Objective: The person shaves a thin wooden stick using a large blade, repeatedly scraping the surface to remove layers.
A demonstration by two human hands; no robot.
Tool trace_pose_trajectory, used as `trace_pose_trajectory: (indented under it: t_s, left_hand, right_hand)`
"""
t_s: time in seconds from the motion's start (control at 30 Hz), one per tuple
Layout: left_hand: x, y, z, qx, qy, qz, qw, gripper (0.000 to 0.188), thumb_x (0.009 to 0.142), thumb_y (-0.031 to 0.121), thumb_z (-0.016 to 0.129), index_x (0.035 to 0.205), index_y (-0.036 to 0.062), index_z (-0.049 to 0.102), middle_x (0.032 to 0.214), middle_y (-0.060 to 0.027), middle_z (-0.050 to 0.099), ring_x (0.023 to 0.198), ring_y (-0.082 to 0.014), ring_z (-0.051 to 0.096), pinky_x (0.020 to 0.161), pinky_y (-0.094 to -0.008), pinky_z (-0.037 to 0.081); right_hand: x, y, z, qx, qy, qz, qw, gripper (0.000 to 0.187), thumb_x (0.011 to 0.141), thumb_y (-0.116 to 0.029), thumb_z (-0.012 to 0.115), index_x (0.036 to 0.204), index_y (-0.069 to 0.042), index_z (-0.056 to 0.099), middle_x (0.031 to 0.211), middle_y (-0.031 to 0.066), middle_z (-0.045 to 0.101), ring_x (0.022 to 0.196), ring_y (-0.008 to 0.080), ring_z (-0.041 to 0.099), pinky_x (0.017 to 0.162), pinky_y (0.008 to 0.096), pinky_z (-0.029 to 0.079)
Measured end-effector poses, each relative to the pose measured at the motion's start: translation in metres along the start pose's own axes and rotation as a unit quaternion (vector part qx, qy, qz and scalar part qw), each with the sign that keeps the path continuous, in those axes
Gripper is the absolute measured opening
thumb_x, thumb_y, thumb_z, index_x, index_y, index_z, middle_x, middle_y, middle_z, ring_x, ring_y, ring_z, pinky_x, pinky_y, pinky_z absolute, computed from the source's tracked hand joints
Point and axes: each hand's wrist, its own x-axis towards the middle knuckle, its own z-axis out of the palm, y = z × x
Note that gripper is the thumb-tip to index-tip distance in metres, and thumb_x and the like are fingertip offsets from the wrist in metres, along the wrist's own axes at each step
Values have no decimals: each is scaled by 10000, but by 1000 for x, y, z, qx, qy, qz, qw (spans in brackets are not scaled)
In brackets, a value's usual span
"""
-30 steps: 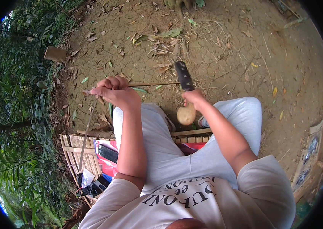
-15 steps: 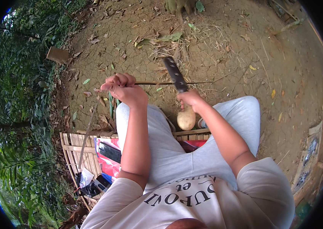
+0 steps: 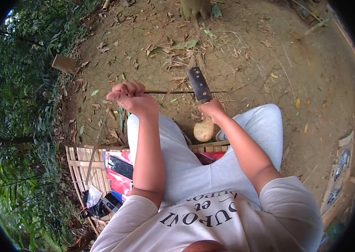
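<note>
My left hand (image 3: 130,98) is closed round a thin dark strip (image 3: 165,92), held out over the ground above my left knee. The strip runs sideways to the right, passing by the blade of a knife. A pale, thin length (image 3: 96,155) slants from below the same hand toward the bench; whether it is the same piece I cannot tell. My right hand (image 3: 212,110) grips the knife, whose broad dark blade (image 3: 199,85) has light spots and points away from me. Its rounded pale wooden handle end (image 3: 204,131) sticks out below my fingers, between my knees.
I sit on a bamboo slat bench (image 3: 86,159). On it at my left lie a black phone (image 3: 120,167), a red sheet (image 3: 116,181) and a black bag (image 3: 97,208). Ahead is cracked earth with dry leaves and a tree base (image 3: 195,9); dense plants grow at left.
My right hand with the knife has shifted slightly, the blade tip moving right and a little nearer. My left hand, still holding the strip, has moved slightly left.
</note>
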Motion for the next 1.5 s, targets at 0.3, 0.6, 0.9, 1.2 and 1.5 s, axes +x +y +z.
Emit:
trace_pose_trajectory:
  t_s: [0.3,0.6,0.9,1.2,1.5]
  left_hand:
    - [-9,2,-14,-45,15,-32,998,534,1003,612,363,730,155,327,590,39,235,507,-98,180,462,-277,153]
    - [-2,18,-23,-51,33,-32,998,525,1013,584,367,712,154,343,577,38,236,496,-104,182,467,-276,143]
    - [4,16,-33,-37,16,3,999,551,982,643,387,724,159,341,596,39,236,515,-101,187,476,-280,143]
    - [8,10,-33,-57,26,8,998,563,968,671,381,736,159,344,608,36,242,507,-95,179,465,-275,142]
    - [6,22,-35,-45,41,-4,998,561,967,667,395,735,159,345,596,43,233,511,-97,170,469,-274,140]
  right_hand:
    - [42,26,-15,19,-28,42,999,72,700,24,652,753,37,606,630,91,594,504,201,598,447,352,501]
    - [15,23,-7,0,-51,91,995,69,668,36,649,697,24,587,609,70,577,482,173,560,451,318,489]
    - [-8,6,18,-2,-39,18,999,71,676,52,622,717,22,572,590,71,558,466,184,551,451,334,487]
    - [20,24,11,46,-81,42,995,77,695,47,623,742,-2,587,630,77,575,496,187,562,476,356,508]
    - [41,33,-3,1,-43,73,996,87,670,46,647,698,15,570,601,84,569,469,176,560,450,329,499]
